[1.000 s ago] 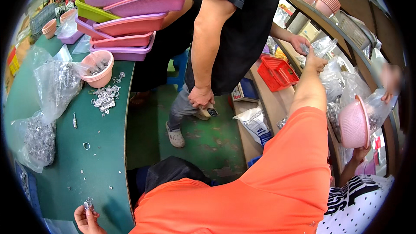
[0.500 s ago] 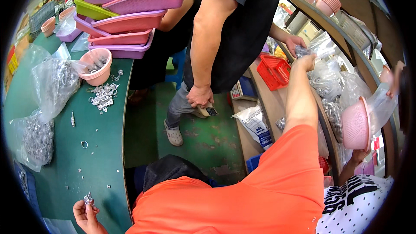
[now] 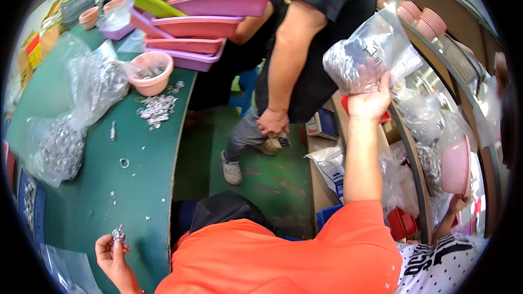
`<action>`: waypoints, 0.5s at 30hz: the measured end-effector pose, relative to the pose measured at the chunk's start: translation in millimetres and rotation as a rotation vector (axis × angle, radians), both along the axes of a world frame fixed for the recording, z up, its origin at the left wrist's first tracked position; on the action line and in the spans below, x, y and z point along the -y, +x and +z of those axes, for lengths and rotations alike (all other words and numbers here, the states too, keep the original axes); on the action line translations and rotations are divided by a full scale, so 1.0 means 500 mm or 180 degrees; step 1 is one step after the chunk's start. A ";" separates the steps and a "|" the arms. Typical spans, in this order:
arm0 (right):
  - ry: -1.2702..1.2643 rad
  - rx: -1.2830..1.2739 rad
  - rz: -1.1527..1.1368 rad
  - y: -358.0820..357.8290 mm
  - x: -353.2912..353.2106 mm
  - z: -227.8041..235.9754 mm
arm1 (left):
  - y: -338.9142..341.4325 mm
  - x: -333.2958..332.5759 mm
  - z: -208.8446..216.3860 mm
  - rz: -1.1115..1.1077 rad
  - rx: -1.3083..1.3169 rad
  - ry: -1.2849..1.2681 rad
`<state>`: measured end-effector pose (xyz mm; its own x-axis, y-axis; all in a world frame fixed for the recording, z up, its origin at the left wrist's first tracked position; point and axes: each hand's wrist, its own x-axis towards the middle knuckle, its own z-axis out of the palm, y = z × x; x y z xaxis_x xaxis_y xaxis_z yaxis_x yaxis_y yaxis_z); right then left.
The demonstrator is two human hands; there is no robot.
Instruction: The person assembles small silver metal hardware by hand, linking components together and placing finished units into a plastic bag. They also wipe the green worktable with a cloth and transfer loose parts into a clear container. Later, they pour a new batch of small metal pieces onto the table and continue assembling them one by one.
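My left hand (image 3: 113, 256) is closed in a pinch over the near end of the green table, holding a small cluster of silvery metal pieces (image 3: 118, 233). Raised at the end of my outstretched right arm, my right hand (image 3: 370, 98) holds a clear plastic bag (image 3: 359, 57) of small silvery parts, its fingers seen through the plastic. Dark marks show on the bag. On the table lie a loose pile of metal pieces (image 3: 158, 110), a small ring (image 3: 124, 163) and a pink bowl (image 3: 152, 76) with metal parts in it.
Bulging bags of metal parts (image 3: 60, 149) line the table's left side. Stacked plastic baskets (image 3: 190, 43) stand at its far end. A person in dark clothes (image 3: 294, 43) stands ahead, a phone-like object in one hand. On the right, a shelf (image 3: 406, 147) holds bags; another person holds a pink basket (image 3: 456, 169).
My right hand has come away from the shelf and the standing person's hand, and now holds up the bag. The whole view has shifted. My left hand keeps its pinch.
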<state>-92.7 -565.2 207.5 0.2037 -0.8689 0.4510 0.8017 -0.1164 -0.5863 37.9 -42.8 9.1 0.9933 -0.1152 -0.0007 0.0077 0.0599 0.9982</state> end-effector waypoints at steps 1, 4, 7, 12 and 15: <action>-0.0056 -0.0171 0.0287 0.020 -0.023 -0.001 | -0.009 0.004 0.006 0.0090 -0.0073 -0.0030; -0.0184 -0.0615 0.1664 0.103 -0.099 -0.016 | -0.016 -0.005 0.014 0.0339 -0.0052 -0.0122; 0.0074 -0.0827 0.2158 0.212 -0.224 -0.052 | -0.026 -0.015 0.024 0.0631 -0.0161 -0.0127; -0.0167 -0.1169 0.3473 0.323 -0.351 -0.161 | -0.041 -0.046 0.021 0.0829 -0.0148 -0.0548; -0.0319 -0.1603 0.3779 0.385 -0.457 -0.229 | -0.066 -0.078 0.025 0.1026 -0.0108 -0.0674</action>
